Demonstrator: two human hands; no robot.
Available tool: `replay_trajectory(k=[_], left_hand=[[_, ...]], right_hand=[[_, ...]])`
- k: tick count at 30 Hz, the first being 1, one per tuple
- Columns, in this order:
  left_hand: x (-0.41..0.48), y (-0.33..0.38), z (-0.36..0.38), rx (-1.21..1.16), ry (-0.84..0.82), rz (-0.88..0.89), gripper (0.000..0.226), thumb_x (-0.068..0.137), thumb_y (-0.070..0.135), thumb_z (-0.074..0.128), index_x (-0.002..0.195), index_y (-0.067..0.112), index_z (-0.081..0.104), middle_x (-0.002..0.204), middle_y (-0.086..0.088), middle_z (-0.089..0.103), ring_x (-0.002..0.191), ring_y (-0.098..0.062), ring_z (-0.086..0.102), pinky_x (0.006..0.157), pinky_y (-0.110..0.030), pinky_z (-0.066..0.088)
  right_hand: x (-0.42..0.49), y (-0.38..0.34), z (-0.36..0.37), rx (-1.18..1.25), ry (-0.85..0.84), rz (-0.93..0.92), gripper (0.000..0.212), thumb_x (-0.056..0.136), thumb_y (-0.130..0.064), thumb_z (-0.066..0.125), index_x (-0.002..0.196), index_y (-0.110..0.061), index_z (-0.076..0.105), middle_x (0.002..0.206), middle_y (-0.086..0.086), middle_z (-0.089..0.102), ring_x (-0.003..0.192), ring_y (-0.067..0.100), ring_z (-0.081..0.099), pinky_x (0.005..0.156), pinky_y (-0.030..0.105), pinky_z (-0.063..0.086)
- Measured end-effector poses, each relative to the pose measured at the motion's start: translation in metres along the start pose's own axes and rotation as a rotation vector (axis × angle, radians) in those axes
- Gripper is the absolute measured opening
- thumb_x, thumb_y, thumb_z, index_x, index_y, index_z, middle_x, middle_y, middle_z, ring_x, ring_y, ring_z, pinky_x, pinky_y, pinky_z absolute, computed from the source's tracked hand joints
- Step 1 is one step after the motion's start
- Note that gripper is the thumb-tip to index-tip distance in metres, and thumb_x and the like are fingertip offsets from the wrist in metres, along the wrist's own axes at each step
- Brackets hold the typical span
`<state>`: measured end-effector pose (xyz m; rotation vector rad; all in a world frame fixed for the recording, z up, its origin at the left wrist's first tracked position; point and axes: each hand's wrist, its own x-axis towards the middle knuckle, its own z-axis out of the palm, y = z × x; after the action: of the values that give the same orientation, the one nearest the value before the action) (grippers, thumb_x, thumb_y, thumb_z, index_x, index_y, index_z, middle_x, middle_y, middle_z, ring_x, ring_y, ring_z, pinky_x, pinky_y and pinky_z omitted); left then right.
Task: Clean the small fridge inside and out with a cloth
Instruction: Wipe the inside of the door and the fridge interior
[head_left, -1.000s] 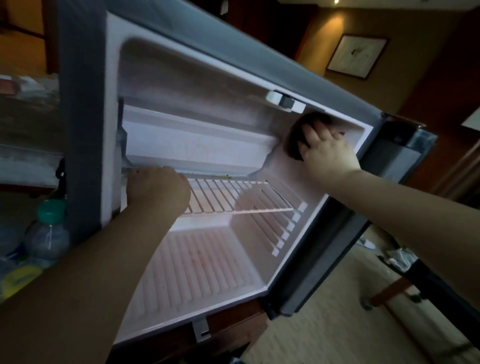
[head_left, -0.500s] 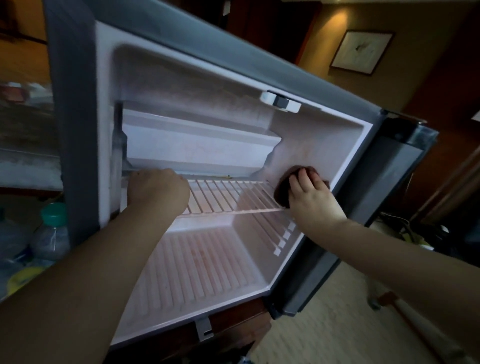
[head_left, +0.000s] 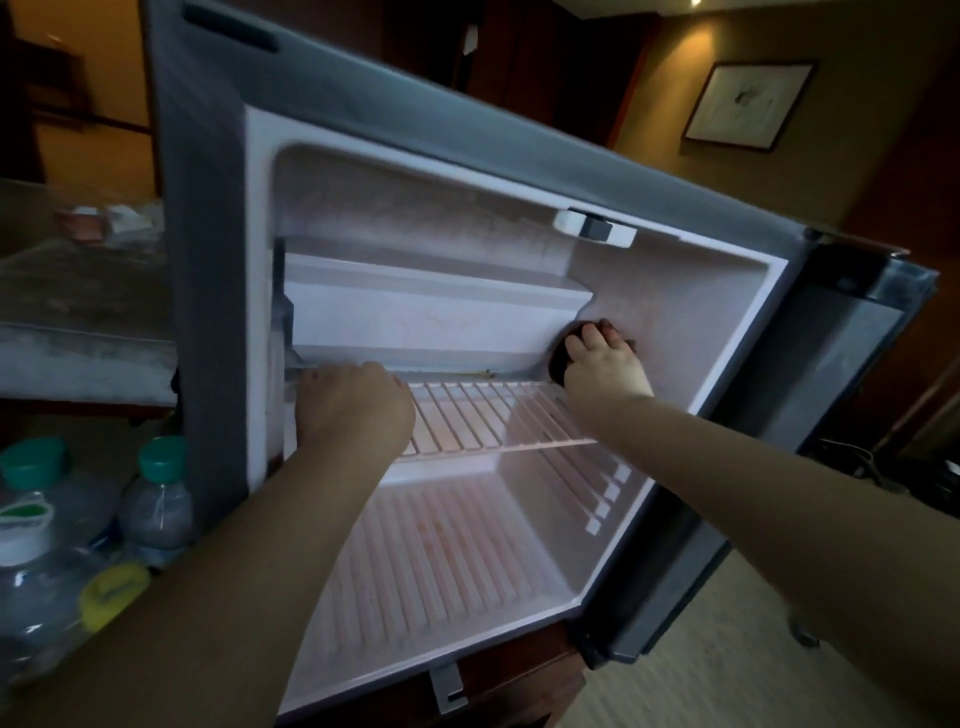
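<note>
We count one small fridge (head_left: 208, 260) with its door open, holding one wire shelf (head_left: 493, 410) and one freezer box (head_left: 431, 312) above it. One dark cloth (head_left: 560, 361) lies against the inner right wall just above the shelf. Our right hand (head_left: 608, 366) presses it there, fingers (head_left: 584, 340) bent close together over it. Our left hand (head_left: 358, 408) sits at the shelf's left front edge; its fingers are hidden, so we cannot tell their state. Our left forearm covers part of the lower floor. Two green-capped bottles (head_left: 156, 509) stand just left of the fridge, and one framed picture (head_left: 748, 104) hangs beyond.
</note>
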<state>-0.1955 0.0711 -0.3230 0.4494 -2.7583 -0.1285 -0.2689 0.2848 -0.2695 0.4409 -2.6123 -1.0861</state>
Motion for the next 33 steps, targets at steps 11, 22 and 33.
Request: replay_trajectory(k=[11,22,33], left_hand=[[-0.015,-0.002,-0.015,-0.093,-0.066,-0.011,0.042,0.101,0.026,0.025,0.109,0.004,0.060,0.116,-0.018,0.062,0.105,-0.034,0.056,0.082,-0.033,0.043],[-0.096,-0.008,-0.008,-0.042,0.070,0.123,0.055,0.102,0.034,0.022,0.148,0.005,0.028,0.155,-0.013,0.028,0.142,-0.028,0.026,0.117,-0.035,0.008],[-0.201,-0.009,0.073,-0.087,-0.175,0.182,0.059,0.097,0.027,0.041,0.150,0.011,0.022,0.160,-0.006,0.010,0.148,-0.022,0.007,0.118,-0.032,0.002]], right_hand=[[-0.081,0.055,0.014,-0.022,0.390,-0.157,0.020,0.055,-0.022,0.075,0.074,-0.019,0.078,0.097,0.008,0.070,0.093,0.032,0.066,0.086,0.038,0.053],[-0.104,0.063,0.037,0.119,0.590,-0.170,0.029,0.053,-0.004,0.085,0.080,-0.008,0.077,0.100,0.019,0.068,0.094,0.040,0.064,0.091,0.047,0.050],[-0.162,-0.102,0.118,0.848,0.104,-0.045,0.053,0.081,-0.005,0.062,0.129,-0.026,0.060,0.134,0.005,0.054,0.120,0.031,0.044,0.102,0.041,0.041]])
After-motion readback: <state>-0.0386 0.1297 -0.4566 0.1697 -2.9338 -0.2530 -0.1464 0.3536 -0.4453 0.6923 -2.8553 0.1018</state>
